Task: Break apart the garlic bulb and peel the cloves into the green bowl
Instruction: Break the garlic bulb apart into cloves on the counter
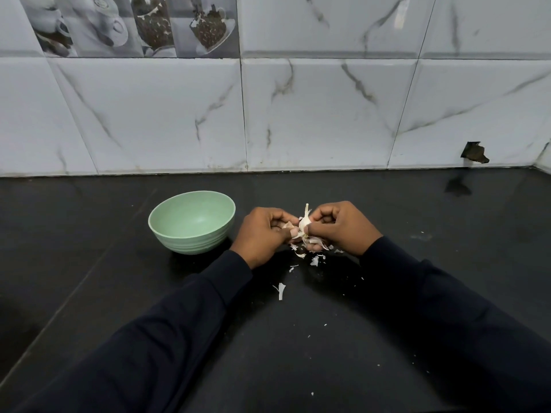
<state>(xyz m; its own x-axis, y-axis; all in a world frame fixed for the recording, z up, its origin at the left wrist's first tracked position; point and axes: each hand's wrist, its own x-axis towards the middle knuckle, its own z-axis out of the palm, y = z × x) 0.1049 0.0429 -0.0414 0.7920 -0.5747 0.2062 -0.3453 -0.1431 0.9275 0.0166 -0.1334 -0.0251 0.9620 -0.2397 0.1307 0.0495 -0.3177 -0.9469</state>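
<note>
1. The garlic bulb (304,223) is held just above the black countertop (417,293) between both hands. It is to the right of the green bowl (190,242), near it but not touching.
2. The left hand (264,234) has its fingers curled round the bulb's left side, with the thumb pressing on the papery skin. The right hand (340,226) pinches the right side with curled fingers, and the stem tip pokes up between the 2 hands.
3. Progress looks early. The visible inside of the bowl holds no clove, and the bulb seems mostly in 1 piece. The fingers hide how many cloves have come loose.
4. Some outer skin is already off: white skin flakes (281,290) lie scattered under and in front of the hands.
5. What is left is to split the bulb, peel each clove and drop it into the bowl.
6. The bowl sits just left of the left hand, so the carry is short and unobstructed. The tiled wall (298,114) stands well behind. The countertop runs open to the right and toward the person, and no edge of it shows near the hands.
</note>
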